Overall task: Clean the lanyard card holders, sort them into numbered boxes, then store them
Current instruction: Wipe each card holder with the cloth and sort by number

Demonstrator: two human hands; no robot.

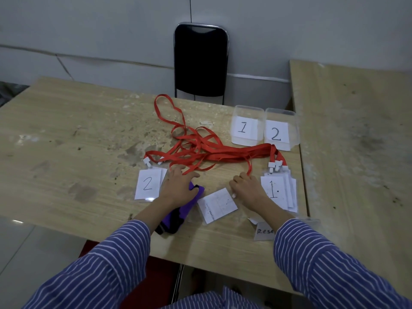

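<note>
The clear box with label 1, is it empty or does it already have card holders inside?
Cannot tell for sure. The box labelled 1 stands upright, and no red lanyard shows through its clear walls, but the paper label hides most of its inside.

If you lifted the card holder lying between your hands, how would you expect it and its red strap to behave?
The card holder looks thin and flat, so probably light and only slightly bendy. Its glossy sleeve may slide on the table. The red straps lie in tangled loops, so lifting one would likely drag the others.
</note>
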